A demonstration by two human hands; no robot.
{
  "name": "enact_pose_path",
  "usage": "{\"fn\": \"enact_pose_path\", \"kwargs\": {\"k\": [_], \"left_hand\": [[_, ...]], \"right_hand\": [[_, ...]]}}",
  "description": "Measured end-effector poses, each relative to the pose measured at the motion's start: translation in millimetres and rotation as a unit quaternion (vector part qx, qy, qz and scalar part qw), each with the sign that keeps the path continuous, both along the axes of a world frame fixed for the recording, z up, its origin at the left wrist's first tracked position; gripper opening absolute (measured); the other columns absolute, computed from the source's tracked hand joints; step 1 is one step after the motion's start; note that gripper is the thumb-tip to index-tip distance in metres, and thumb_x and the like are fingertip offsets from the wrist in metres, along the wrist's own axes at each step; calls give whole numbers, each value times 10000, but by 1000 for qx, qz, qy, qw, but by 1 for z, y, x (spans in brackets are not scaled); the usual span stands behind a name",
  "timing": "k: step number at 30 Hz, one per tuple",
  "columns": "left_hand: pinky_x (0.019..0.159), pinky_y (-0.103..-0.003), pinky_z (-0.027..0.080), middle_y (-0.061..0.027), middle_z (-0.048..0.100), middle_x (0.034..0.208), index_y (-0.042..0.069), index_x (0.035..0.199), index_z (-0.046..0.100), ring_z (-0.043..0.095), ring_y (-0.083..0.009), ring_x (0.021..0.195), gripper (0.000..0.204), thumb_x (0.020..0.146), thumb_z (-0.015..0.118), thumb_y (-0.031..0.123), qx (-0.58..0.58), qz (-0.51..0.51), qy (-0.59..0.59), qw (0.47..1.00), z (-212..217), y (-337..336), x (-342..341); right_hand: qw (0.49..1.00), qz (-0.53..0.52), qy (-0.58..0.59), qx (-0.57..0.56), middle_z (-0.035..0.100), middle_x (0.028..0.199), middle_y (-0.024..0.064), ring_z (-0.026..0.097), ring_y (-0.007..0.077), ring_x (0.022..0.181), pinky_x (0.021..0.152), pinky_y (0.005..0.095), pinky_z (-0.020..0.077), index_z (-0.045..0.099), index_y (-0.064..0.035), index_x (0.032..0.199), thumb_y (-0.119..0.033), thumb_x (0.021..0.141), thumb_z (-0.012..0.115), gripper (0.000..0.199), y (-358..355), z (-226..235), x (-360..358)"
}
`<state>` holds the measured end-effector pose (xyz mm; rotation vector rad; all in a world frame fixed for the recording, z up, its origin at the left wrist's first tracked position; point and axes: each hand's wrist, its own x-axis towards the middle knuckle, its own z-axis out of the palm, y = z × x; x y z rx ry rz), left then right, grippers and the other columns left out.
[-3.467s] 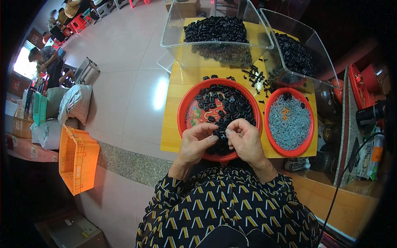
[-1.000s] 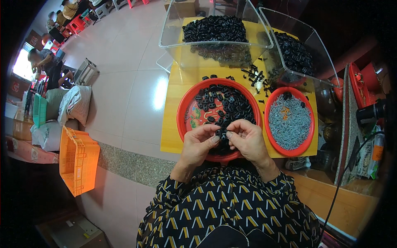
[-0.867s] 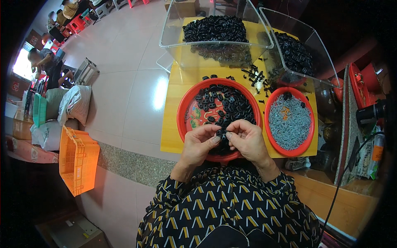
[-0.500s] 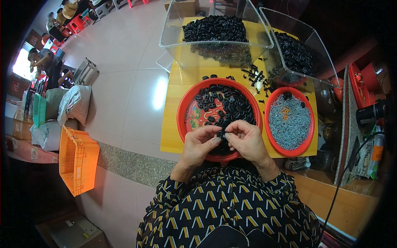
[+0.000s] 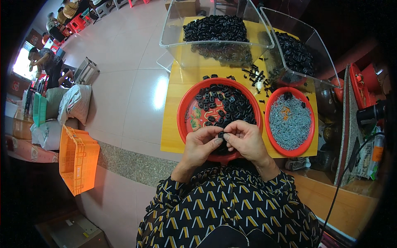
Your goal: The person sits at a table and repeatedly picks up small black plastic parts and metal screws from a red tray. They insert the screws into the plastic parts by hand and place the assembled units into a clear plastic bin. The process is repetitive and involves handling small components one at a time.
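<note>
Over the near edge of a round red tray [image 5: 180, 103], my left hand [image 5: 199, 145] and my right hand [image 5: 247, 142] meet with thumbs and forefingers pinched. Between the fingertips is a small black oval plastic part [image 5: 221, 135], held by both hands. Fingers partly cover it, so whether a second piece is with it is hard to make out. Many loose black oval parts [image 5: 233, 101] lie in the tray, heaped toward its right side. To the right, a smaller red tray [image 5: 269, 136] holds a pile of silvery screws [image 5: 291, 128] with a few black bits on top.
Two clear plastic bins [image 5: 215, 44] [image 5: 304, 76] of black parts stand at the back of the yellow table [image 5: 169, 136]. Loose black pieces [image 5: 257, 77] lie between them and the trays. An orange crate [image 5: 78, 161] and sacks [image 5: 76, 103] sit on the floor at left. People work far left.
The black part between my fingertips has turned slightly, showing its rounded face more. Both hands stay in nearly the same place.
</note>
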<state>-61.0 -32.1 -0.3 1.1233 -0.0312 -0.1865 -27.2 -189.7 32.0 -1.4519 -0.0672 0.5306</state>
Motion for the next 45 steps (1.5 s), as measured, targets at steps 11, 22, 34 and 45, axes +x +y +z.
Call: {"fn": "enact_pose_path", "kwargs": {"k": [11, 22, 34, 45], "left_hand": [[742, -230, 470, -67, 607, 916, -30, 1042, 554, 575, -113, 830, 236, 807, 578, -12, -41, 2, 20, 999, -5, -1, 0], [726, -237, 455, -67, 601, 875, -51, 996, 583, 561, -116, 813, 215, 783, 576, -32, 70, 9, -54, 996, 5, -1, -4], [705, -239, 446, -74, 596, 861, -37, 981, 591, 559, -125, 790, 225, 758, 565, -58, 158, 51, -94, 982, 8, -8, -5], [731, -235, 452, -74, 595, 901, -39, 1020, 567, 561, -126, 832, 236, 787, 546, -66, 145, 73, -105, 981, 4, -9, -1]], "right_hand": [[981, 55, 104, 153, 579, 734, 43, 574, 84, 611, 523, 205, 509, 557, 16, 886, -52, 802, 607, 119, -13, -10, 7], [952, 103, 188, 219, 572, 728, 42, 596, 111, 619, 540, 223, 526, 537, 6, 893, -61, 783, 634, 161, -19, -19, 10], [943, 102, 219, 230, 580, 708, 55, 607, 125, 613, 543, 236, 533, 525, -11, 859, -66, 791, 627, 134, -18, -23, 11], [945, 100, 210, 232, 573, 718, 52, 606, 121, 622, 528, 242, 539, 524, -26, 837, -84, 803, 617, 114, -11, -24, 18]]}}
